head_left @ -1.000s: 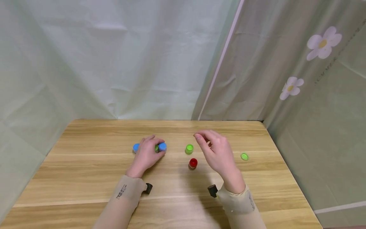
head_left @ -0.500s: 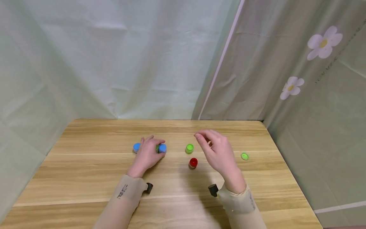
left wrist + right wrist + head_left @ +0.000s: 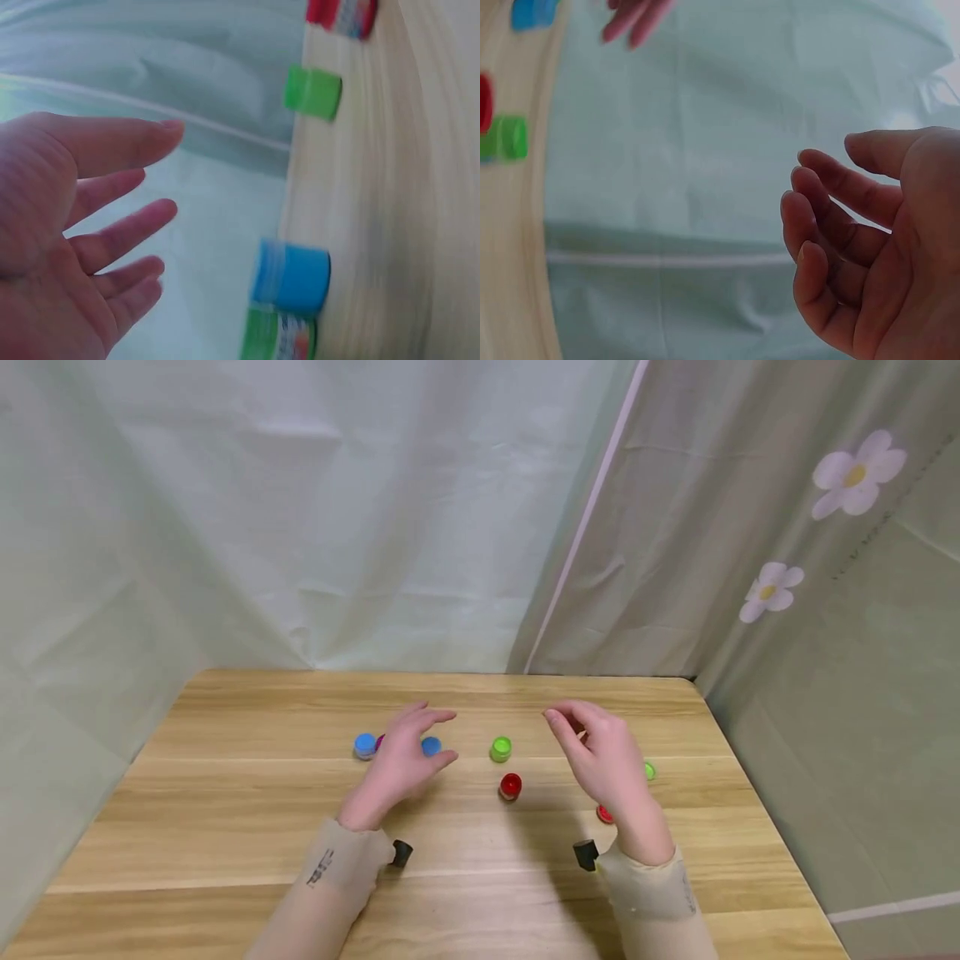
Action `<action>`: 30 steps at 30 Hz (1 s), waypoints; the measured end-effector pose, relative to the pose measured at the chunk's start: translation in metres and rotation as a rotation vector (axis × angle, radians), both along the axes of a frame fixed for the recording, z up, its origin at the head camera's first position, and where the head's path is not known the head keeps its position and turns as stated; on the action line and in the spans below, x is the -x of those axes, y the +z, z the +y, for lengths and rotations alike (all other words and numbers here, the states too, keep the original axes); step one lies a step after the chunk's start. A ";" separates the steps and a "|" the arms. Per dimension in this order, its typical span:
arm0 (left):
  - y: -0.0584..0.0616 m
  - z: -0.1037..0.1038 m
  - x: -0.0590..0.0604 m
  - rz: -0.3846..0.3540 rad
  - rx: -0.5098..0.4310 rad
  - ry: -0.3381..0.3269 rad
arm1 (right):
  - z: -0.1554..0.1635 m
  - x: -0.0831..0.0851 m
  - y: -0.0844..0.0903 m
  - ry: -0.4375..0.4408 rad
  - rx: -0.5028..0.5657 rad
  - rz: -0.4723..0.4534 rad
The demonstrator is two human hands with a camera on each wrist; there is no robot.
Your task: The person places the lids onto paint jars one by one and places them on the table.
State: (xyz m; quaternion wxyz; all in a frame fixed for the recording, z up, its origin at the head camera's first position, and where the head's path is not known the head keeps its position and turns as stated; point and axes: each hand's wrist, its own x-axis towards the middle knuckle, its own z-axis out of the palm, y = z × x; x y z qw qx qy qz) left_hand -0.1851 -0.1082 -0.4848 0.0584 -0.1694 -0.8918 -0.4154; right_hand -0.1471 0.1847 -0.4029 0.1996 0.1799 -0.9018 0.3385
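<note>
My left hand (image 3: pixel 401 768) hovers with spread fingers above a row of small lidded jars and holds nothing. In that row, a blue jar (image 3: pixel 431 747) shows between thumb and fingers, and another blue jar (image 3: pixel 365 745) stands at the left end beside a purple one (image 3: pixel 379 742). The left wrist view shows a green jar (image 3: pixel 277 334) touching the blue jar. My right hand (image 3: pixel 603 752) is raised over the table, fingers loosely curled and nothing in them. Nearest to it stand a small green jar (image 3: pixel 501 748) and a red jar (image 3: pixel 511 787).
A red lid (image 3: pixel 605 814) lies partly hidden under my right wrist. Farther right is a green lid (image 3: pixel 649 770), also partly covered. Curtains hang behind the wooden table (image 3: pixel 247 827) and at its sides.
My left hand has let go of the blue jar, lifted and spread its fingers. My right hand has shifted to the right, uncovering the red lid and partly covering the green one.
</note>
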 end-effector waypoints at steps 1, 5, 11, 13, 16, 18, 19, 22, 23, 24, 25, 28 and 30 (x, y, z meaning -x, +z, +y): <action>0.002 0.003 -0.002 -0.007 -0.026 -0.010 | 0.005 0.000 -0.002 -0.010 -0.012 -0.009; 0.006 0.016 -0.009 -0.046 -0.085 -0.078 | 0.026 0.000 -0.008 -0.055 -0.065 -0.079; 0.001 0.036 -0.013 -0.174 -0.124 -0.172 | 0.065 -0.003 -0.020 -0.111 -0.199 -0.154; -0.002 0.042 -0.013 -0.202 -0.114 -0.212 | 0.076 -0.005 -0.023 -0.116 -0.241 -0.186; -0.007 0.050 -0.012 -0.237 -0.079 -0.270 | 0.088 -0.009 -0.027 -0.107 -0.308 -0.290; -0.012 0.054 -0.011 -0.253 -0.044 -0.294 | 0.094 -0.012 -0.031 -0.081 -0.350 -0.397; -0.015 0.056 -0.011 -0.260 -0.032 -0.303 | 0.096 -0.014 -0.033 -0.067 -0.369 -0.455; -0.021 0.061 -0.010 -0.283 -0.001 -0.314 | 0.101 -0.020 -0.042 -0.015 -0.409 -0.583; -0.023 0.063 -0.009 -0.293 0.009 -0.315 | 0.103 -0.023 -0.046 -0.001 -0.414 -0.603; -0.024 0.065 -0.009 -0.305 0.018 -0.316 | 0.103 -0.025 -0.050 0.010 -0.415 -0.610; -0.025 0.066 -0.008 -0.314 0.026 -0.318 | 0.104 -0.027 -0.054 0.017 -0.417 -0.608; -0.028 0.070 -0.006 -0.337 0.043 -0.321 | 0.103 -0.030 -0.063 0.007 -0.424 -0.593; -0.028 0.071 -0.005 -0.354 0.045 -0.314 | 0.101 -0.029 -0.065 -0.007 -0.418 -0.588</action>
